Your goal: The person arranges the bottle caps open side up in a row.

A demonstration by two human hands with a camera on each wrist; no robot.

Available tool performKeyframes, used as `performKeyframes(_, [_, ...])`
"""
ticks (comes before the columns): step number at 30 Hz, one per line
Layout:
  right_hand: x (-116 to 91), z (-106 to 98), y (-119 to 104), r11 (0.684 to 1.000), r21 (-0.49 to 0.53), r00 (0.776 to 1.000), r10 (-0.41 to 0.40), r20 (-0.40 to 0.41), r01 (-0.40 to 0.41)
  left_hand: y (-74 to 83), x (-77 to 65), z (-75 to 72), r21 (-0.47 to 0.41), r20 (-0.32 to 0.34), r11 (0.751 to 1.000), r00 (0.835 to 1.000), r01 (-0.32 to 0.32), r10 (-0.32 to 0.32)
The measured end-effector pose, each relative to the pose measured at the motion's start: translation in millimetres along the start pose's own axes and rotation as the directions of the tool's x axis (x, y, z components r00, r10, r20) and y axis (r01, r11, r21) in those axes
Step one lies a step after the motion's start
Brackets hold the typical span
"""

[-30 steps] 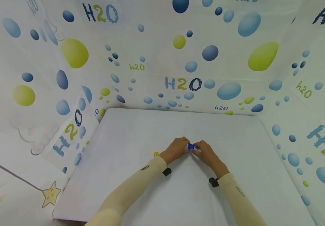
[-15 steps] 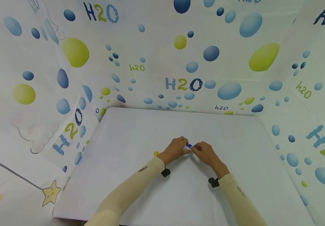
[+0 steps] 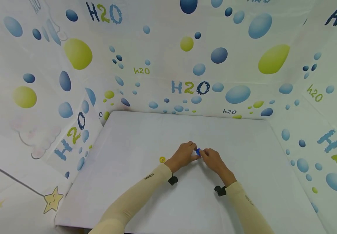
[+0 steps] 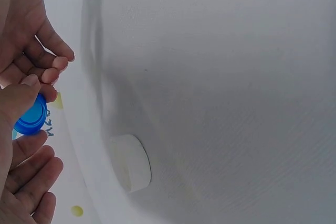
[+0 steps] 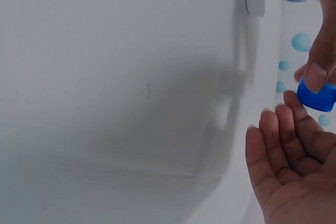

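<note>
A small blue bottle cap (image 3: 198,151) is held up between the two hands, above the white table. My left hand (image 3: 183,153) grips it with thumb and fingers; in the left wrist view the thumb lies across the cap (image 4: 32,115), whose hollow side shows there. My right hand (image 3: 214,160) pinches it from the other side, its lower fingers loosely bent. In the right wrist view the cap (image 5: 317,97) shows side-on, with a fingertip touching it. A yellow bottle cap (image 3: 162,159) lies on the table beside the left wrist.
A white round piece (image 4: 132,163) stands on the table in both wrist views; I cannot make it out in the head view. The white table (image 3: 133,136) is bordered at the back and sides by bubble-patterned sheets (image 3: 162,84).
The blue cap has been turned between the fingers, from side-on half a second ago to showing its round face. Both hands stay almost in place. More of the yellow cap shows.
</note>
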State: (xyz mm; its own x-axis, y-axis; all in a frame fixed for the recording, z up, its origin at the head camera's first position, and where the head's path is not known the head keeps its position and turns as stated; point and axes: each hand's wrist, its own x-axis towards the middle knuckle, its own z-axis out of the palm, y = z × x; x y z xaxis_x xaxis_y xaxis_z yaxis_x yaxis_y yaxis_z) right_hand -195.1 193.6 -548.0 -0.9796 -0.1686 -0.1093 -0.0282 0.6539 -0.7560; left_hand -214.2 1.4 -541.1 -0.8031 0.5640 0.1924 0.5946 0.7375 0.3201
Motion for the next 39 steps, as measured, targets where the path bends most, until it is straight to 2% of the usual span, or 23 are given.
performKeyframes(7, [-3,3,1,0.999,0.033,1.0,0.022,-0.001,-0.022,2.2,0.0,-0.4,0.022,-0.024,0.999,0.999,-0.028,0.028])
performKeyframes(19, [-5,6,6,1.0,0.005,1.0,0.025,0.004,-0.025,3.9,-1.2,-0.7,0.006,0.027,1.0,0.999,-0.023,0.023])
performKeyframes(26, [-7,9,11,0.997,-0.052,0.998,-0.051,-0.034,0.049,5.6,-5.2,-2.2,0.01,0.049,1.0,0.999,-0.01,0.009])
performKeyframes(33, [-12,8,10,0.991,-0.058,0.988,-0.128,-0.092,0.123,6.7,-5.8,-0.9,0.039,0.098,0.999,0.994,0.038,-0.042])
performKeyframes(39, [-15,7,14,0.983,-0.08,0.983,-0.172,-0.058,0.167,3.9,-5.4,2.0,0.042,0.113,0.998,0.993,0.04,-0.045])
